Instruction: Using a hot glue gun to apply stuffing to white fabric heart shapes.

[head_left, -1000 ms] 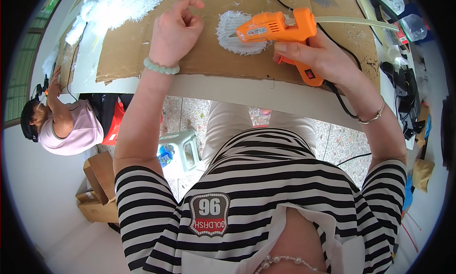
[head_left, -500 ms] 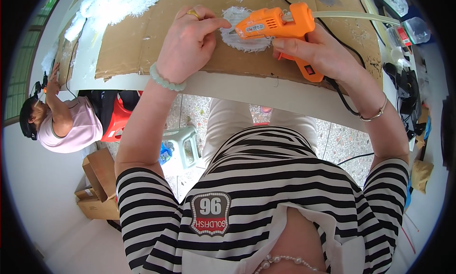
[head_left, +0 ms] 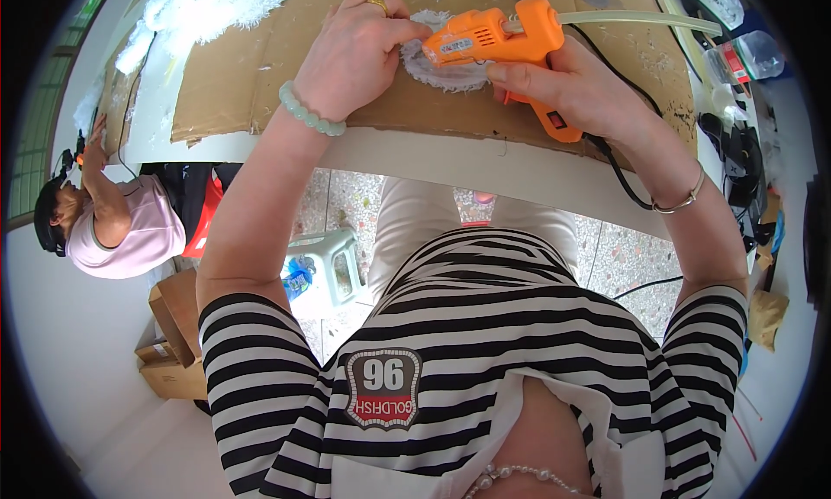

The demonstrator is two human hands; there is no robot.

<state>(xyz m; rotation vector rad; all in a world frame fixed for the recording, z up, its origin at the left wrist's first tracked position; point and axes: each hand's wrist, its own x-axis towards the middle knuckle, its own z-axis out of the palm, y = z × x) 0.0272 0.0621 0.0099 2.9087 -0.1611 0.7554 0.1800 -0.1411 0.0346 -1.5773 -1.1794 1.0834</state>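
My right hand [head_left: 576,79] is wrapped round the handle of an orange glue gun [head_left: 493,40]. A long pale glue stick [head_left: 640,19] juts from its back end, and a black cord leaves the handle. The gun's nose points left, over a round white fringed fabric piece [head_left: 463,77] lying on the cardboard. My left hand [head_left: 359,57] is closed at that piece's left edge. Its index finger reaches toward the gun's nose and the other fingers are curled; what they pinch, if anything, is hidden.
A cardboard sheet [head_left: 221,101] covers much of the white table. White fluffy material [head_left: 212,6] is heaped at the far left. A clear plastic bottle [head_left: 753,56] lies at the right. Another person [head_left: 130,226] sits at the left. A pale stool [head_left: 333,261] stands below the table.
My left hand has moved slightly up and right, its index finger closer to the gun's nose. The glue gun has shifted slightly up and left in my right hand.
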